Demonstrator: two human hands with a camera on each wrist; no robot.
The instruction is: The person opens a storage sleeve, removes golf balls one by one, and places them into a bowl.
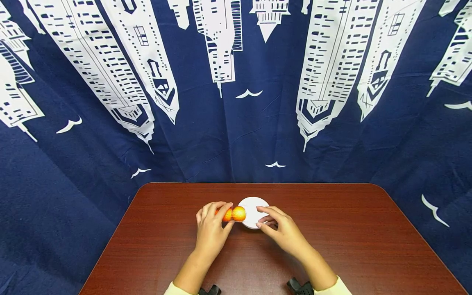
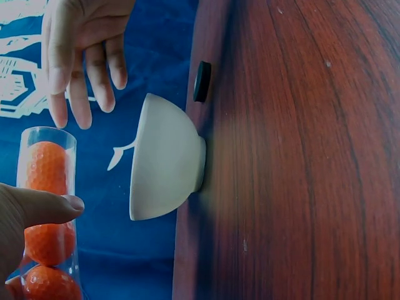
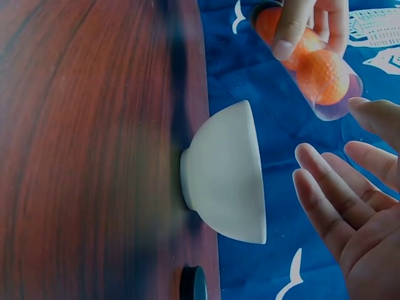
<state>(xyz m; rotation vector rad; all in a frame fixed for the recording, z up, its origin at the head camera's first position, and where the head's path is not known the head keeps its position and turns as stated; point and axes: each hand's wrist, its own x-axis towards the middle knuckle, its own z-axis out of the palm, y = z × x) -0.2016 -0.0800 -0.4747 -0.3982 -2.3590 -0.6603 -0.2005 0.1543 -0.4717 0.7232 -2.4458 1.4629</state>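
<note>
In the head view, the left hand [image 1: 213, 226] is clamped round a clear tube [image 1: 234, 214] of orange balls [image 1: 239, 213], and the right hand [image 1: 283, 230] has its fingers apart. A white bowl [image 1: 253, 201] stands on the tabletop [image 1: 166, 229] between the hands.

In the left wrist view, the left thumb lies across the tube; the bowl sits lower than that hand, and a black disc [image 2: 202, 81] lies beyond it.

In the right wrist view, the tube's clear end points toward the right hand's spread fingers.

Bare left hand [image 1: 212, 227] and bare right hand [image 1: 283, 229], with plain pale yellow sleeves [image 1: 334, 288] further back; beside these sit angular black fittings [image 1: 301, 288], seemingly perforated on the right, though the head view crops them
</note>
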